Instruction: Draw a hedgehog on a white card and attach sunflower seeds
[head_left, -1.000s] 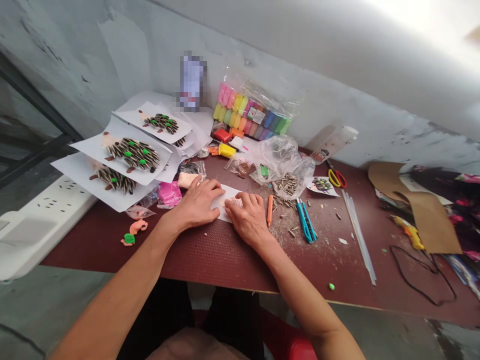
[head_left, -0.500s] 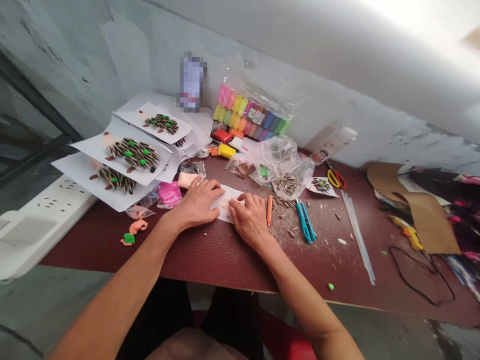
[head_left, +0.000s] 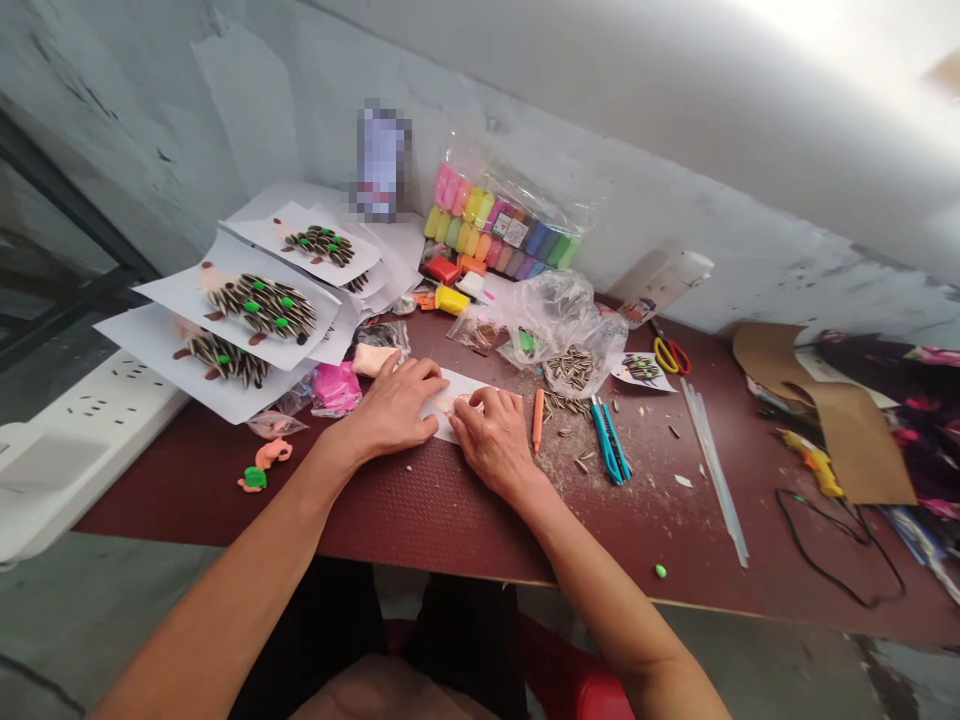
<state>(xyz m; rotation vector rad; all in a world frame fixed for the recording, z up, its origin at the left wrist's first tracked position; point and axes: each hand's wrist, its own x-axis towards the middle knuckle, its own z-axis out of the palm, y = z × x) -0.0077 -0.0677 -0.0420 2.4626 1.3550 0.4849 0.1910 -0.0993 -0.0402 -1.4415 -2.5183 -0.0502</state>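
A small white sheet (head_left: 463, 382) with faint orange-brown marks lies on the dark red table between my hands. My left hand (head_left: 401, 402) rests over its left end with the fingers apart, close to a pale peach lump (head_left: 373, 360). On the sheet's right part lies my right hand (head_left: 491, 430), its fingers bent and bunched, pressing down; whatever is beneath the fingertips is hidden. An orange marker (head_left: 538, 420) lies just right of my right hand, with a teal cutter (head_left: 611, 443) farther right.
Sheets with seed hedgehogs (head_left: 259, 305) are stacked at the left by a white power strip (head_left: 90, 430). Coloured clay packs (head_left: 502, 235) stand behind. A seed bag (head_left: 574, 365), scissors (head_left: 670, 355), clear sticks (head_left: 716, 470) and a yellow glue gun (head_left: 817, 465) are on the right.
My right hand has shifted slightly on the sheet, and its fingers are drawn more together. My left hand stays in place. The whole view has moved a little.
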